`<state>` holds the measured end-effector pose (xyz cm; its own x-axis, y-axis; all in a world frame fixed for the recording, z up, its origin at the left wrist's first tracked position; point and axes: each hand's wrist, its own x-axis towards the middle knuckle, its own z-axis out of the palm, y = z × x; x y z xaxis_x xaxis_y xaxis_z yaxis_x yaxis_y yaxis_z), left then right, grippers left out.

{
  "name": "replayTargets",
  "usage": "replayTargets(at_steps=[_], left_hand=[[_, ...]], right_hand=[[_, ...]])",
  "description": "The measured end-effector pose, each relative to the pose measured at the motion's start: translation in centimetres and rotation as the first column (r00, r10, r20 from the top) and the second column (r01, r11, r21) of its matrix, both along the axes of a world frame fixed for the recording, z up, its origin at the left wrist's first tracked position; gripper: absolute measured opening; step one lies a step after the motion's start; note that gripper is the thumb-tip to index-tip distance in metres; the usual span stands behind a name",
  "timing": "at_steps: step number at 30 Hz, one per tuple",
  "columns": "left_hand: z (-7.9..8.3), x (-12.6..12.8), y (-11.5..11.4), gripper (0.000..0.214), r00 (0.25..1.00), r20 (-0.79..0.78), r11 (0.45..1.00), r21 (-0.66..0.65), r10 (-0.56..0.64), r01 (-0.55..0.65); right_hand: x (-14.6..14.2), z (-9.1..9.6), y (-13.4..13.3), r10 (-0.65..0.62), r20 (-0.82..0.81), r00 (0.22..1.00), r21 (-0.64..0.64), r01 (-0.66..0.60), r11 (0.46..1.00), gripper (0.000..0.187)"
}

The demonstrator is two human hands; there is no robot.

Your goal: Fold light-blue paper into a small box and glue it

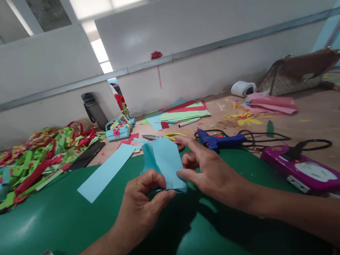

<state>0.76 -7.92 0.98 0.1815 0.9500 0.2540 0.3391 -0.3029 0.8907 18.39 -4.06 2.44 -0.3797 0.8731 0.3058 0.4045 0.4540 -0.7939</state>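
A folded light blue paper piece (164, 161) is held up over the green sheet (60, 225) that covers the near table. My left hand (142, 204) pinches its lower left corner between thumb and fingers. My right hand (208, 170) grips its right edge with thumb and middle fingers, the index finger lifted and pointing left. A long light blue paper strip (105, 172) lies flat just left of the hands.
Scissors (163, 136) lie behind the paper, a blue glue gun (220, 140) with black cord to the right, a purple device (305, 168) further right. A heap of green and red paper crafts (33, 162) fills the left. Coloured sheets (180, 113), a bottle (94, 109) and a bag (297, 69) stand behind.
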Motion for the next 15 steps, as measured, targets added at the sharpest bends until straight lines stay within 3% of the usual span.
replayTargets(at_steps=[7,13,15], left_hand=[[-0.3,0.2,0.0,0.018,0.998,0.042,0.999,-0.006,0.054,-0.053],[0.5,-0.3,0.3,0.017,0.994,0.089,0.995,-0.068,-0.065,0.071],[0.7,-0.6,0.2,0.025,0.997,0.055,0.996,-0.069,-0.049,0.053]], right_hand=[[0.1,-0.3,-0.1,0.016,0.043,0.999,0.097,-0.02,0.995,0.065],[0.5,-0.5,0.0,0.006,0.074,0.997,0.219,-0.022,0.975,0.062],[0.5,-0.4,0.1,0.007,0.074,0.997,0.237,-0.024,0.971,0.064]])
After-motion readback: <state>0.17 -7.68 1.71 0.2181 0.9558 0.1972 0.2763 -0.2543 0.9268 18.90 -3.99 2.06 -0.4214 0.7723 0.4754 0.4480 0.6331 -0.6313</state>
